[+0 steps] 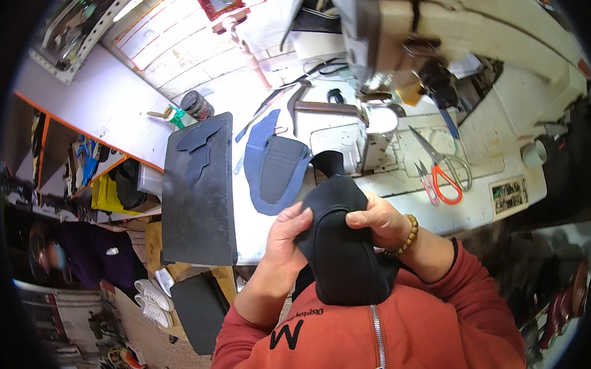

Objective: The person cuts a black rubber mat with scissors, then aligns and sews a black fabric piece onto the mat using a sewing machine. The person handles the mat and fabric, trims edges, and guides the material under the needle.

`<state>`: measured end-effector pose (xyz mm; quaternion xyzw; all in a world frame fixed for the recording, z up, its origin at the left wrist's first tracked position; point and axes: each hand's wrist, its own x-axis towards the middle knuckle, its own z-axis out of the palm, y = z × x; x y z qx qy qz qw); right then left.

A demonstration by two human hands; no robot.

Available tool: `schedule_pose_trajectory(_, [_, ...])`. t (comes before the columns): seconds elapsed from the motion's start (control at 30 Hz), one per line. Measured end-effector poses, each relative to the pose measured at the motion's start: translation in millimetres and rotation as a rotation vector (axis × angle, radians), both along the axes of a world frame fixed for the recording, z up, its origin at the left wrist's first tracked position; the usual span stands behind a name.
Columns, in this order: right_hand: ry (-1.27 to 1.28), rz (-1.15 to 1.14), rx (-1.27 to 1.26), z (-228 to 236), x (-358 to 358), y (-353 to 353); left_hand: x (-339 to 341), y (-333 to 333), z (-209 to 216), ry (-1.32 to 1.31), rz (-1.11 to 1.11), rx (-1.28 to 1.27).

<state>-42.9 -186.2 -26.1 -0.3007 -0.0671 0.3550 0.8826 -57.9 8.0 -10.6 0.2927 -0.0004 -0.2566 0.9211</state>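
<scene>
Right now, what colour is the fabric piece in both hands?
The fabric piece is black; head view shows it best.

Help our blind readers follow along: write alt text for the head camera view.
A person in a red top holds a curved black piece close to the body, with the left-hand grip and right-hand grip on either side. Beyond, on a white worktable, are a blue piece with a dark centre panel, a dark board, a hammer and scissors.
</scene>
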Motion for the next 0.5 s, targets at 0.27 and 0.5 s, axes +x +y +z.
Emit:
schedule_pose_trajectory(0.27, [0.007,-0.225,-0.295,-4.9,9.6,-26.5,-2.1,31.9,-28.3,-0.171,-0.204,0.507])
schedule_pose_trajectory(0.5, [-0.086,-0.795,-0.491,-24.7,-27.1,-57.3,-6.7,75.0,-59.5,-0.375,0.503,1.445])
